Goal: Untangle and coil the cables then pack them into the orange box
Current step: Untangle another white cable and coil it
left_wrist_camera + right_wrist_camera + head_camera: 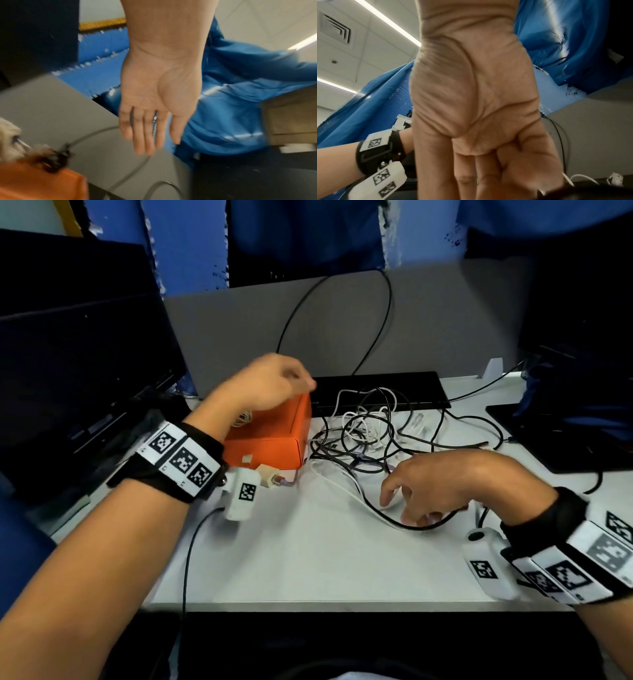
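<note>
The orange box (274,440) stands left of centre on the white desk (308,559), with a coiled white cable (244,418) lying in it. My left hand (274,381) hovers over the box; in the left wrist view this hand (147,121) is flat with straight fingers and holds nothing, the box (34,182) below it. A tangle of black and white cables (370,433) lies right of the box. My right hand (424,491) is lowered at the tangle's near edge, its loosely curved fingers touching a black cable (383,517); no grip shows.
A black keyboard (380,388) lies behind the tangle. A dark monitor (85,364) stands at the left, another dark device (561,433) at the right. A beige adapter (267,474) with a purple lead sits in front of the box. A grey partition (342,320) closes the back.
</note>
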`<state>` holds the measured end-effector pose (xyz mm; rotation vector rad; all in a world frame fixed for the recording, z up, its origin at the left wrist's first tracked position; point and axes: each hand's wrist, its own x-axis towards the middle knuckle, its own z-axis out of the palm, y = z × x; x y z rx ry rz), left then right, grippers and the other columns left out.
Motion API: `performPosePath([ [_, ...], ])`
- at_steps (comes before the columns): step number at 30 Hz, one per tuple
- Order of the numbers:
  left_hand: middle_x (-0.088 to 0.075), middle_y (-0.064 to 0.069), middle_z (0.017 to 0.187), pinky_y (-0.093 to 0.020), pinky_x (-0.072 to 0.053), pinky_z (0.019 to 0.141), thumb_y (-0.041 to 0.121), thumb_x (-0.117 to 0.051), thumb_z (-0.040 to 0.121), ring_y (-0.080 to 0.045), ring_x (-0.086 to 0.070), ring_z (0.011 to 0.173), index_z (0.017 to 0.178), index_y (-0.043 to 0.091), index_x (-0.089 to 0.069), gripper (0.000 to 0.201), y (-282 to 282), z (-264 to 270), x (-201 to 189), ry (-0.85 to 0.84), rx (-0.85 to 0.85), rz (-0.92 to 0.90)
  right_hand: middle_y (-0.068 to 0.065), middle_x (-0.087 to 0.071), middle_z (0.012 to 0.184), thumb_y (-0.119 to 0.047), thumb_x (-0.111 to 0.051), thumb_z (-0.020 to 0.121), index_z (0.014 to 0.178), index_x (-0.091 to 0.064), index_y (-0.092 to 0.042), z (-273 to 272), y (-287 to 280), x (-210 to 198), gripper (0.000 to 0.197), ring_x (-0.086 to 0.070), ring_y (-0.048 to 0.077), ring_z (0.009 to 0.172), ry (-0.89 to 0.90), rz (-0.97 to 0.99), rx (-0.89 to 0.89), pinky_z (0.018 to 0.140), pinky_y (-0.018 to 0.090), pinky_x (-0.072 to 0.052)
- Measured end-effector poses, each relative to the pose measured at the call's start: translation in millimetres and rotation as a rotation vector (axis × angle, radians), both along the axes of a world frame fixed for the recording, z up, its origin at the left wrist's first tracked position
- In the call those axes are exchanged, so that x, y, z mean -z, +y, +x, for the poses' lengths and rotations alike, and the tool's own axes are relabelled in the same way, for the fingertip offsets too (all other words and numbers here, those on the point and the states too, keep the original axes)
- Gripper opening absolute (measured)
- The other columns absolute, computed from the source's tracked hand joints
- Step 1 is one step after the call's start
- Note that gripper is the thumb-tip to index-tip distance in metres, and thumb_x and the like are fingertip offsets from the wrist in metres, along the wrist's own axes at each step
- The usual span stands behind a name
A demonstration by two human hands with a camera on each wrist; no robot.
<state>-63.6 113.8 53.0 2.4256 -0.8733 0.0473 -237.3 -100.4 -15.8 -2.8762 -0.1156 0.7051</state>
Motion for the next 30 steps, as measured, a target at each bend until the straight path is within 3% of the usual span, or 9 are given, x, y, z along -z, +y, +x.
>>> performPosePath([
  [3, -0.076, 0.009, 0.099, -0.02, -0.052, 0.079, 0.025, -0.067, 0.099, -0.011, -0.072, 0.09, 0.111, 0.018, -0.074, 0.016, -34.8, -46.7, 13.4, 0.145, 0.38, 0.232, -0.016, -0.062, 0.085, -0.028, -0.06, 0.099, 0.117, -0.068, -0.036, 2.7, -1.1, -3.3, 0.021, -0.057, -0.002, 0.074, -0.09, -0.053, -0.047, 0.069, 0.022, -0.046],
  [6, -0.069, 0.01, 0.117, -0.013, -0.046, 0.081, 0.032, -0.066, 0.098, -0.01, -0.064, 0.102, 0.123, 0.022, -0.07, 0.027, -64.1, -50.3, 46.3, -0.029, 0.425, 0.502, -0.018, -0.059, 0.088, -0.033, -0.058, 0.099, 0.107, -0.072, -0.034, 4.9, -11.0, -10.0, 0.016, -0.056, 0.004, 0.083, -0.251, -0.017, -0.008, 0.074, 0.026, -0.043],
  [10, -0.055, -0.001, 0.118, -0.037, -0.048, 0.096, 0.03, -0.074, 0.09, -0.02, -0.058, 0.109, 0.119, 0.023, -0.063, 0.033, -87.9, -28.0, 63.4, -0.233, 0.161, 0.144, -0.015, -0.065, 0.097, -0.047, -0.06, 0.097, 0.1, -0.072, -0.037, 3.8, -34.0, -24.7, 0.016, -0.056, 0.01, 0.09, -0.459, 0.031, 0.08, 0.079, 0.032, -0.043],
  [13, -0.065, -0.003, 0.112, -0.038, -0.053, 0.09, 0.035, -0.075, 0.088, -0.025, -0.064, 0.106, 0.125, 0.024, -0.061, 0.042, -93.9, -3.3, 61.3, -0.2, 0.012, 0.256, -0.014, -0.066, 0.097, -0.047, -0.061, 0.098, 0.1, -0.072, -0.035, 1.1, -47.2, -32.8, 0.017, -0.055, 0.004, 0.085, -0.517, 0.079, 0.14, 0.075, 0.031, -0.042],
  [16, -0.07, 0.0, 0.078, -0.025, -0.05, 0.061, 0.028, -0.074, 0.093, -0.016, -0.067, 0.066, 0.099, 0.022, -0.074, 0.009, -94.5, 2.2, 53.4, -0.06, 0.109, 0.156, -0.012, -0.066, 0.098, -0.04, -0.061, 0.1, 0.102, -0.073, -0.03, 2.9, -54.2, -32.2, 0.015, -0.055, 0.001, 0.081, -0.593, 0.139, 0.174, 0.07, 0.029, -0.041],
  [18, -0.072, -0.01, 0.078, -0.024, -0.048, 0.054, 0.026, -0.073, 0.094, -0.014, -0.061, 0.052, 0.094, 0.021, -0.075, 0.006, -90.6, 2.4, 41.6, -0.02, 0.175, 0.037, -0.01, -0.067, 0.101, -0.03, -0.059, 0.102, 0.106, -0.073, -0.027, 14.4, -58.5, -29.9, 0.015, -0.056, 0.007, 0.083, -0.646, 0.137, 0.195, 0.071, 0.028, -0.041],
  [24, -0.072, -0.005, 0.083, -0.037, -0.058, 0.069, 0.022, -0.072, 0.096, -0.018, -0.071, 0.069, 0.097, 0.014, -0.074, 0.009, -69.3, -0.1, 33.1, 0.176, 0.286, 0.24, 0.007, -0.063, 0.136, -0.012, -0.054, 0.098, 0.146, -0.052, -0.024, 90.0, -78.9, -17.3, 0.049, -0.058, 0.031, 0.123, -0.563, -0.14, 0.184, 0.094, 0.034, -0.047],
  [27, -0.073, 0.011, 0.072, -0.036, -0.06, 0.068, 0.027, -0.066, 0.099, -0.018, -0.076, 0.077, 0.087, 0.02, -0.073, 0.016, -70.9, -0.8, 41.4, 0.181, 0.271, 0.289, 0.006, -0.066, 0.125, -0.023, -0.059, 0.1, 0.158, -0.036, -0.031, 112.3, -80.4, -11.7, 0.063, -0.07, 0.029, 0.102, -0.453, -0.129, 0.132, 0.096, 0.042, -0.055],
  [30, -0.071, 0.016, 0.07, -0.017, -0.05, 0.049, 0.033, -0.065, 0.1, -0.014, -0.076, 0.077, 0.088, 0.018, -0.071, 0.02, -74.8, 0.2, 44.7, 0.181, 0.245, 0.276, 0.005, -0.069, 0.116, -0.029, -0.063, 0.099, 0.138, -0.057, -0.024, 129.7, -78.1, -5.0, 0.04, -0.071, 0.023, 0.078, -0.42, -0.151, 0.07, 0.086, 0.039, -0.057],
])
